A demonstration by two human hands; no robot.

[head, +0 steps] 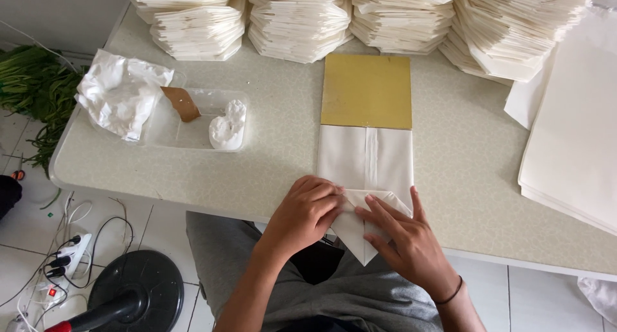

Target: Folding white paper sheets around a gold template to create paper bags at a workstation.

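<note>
Left hand [307, 206] and right hand [402, 232], fingers flat, press the folded end of the white paper bag [365, 178] overhanging the table edge (yellow cardboard template [366, 91] inside); uneven pressure could skew the crease.

stacks of folded white paper [299, 23] line the far edge of the counter [475, 158]. a clear plastic tray [173, 129] holds white paste [228, 127] and a brown scrap [182, 102]; crumpled white plastic [119, 94] lies beside it. flat white sheets [575, 139] sit right.

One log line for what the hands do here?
left hand: presses paper bag fold | right hand: presses fold | yellow card: inside bag
</note>
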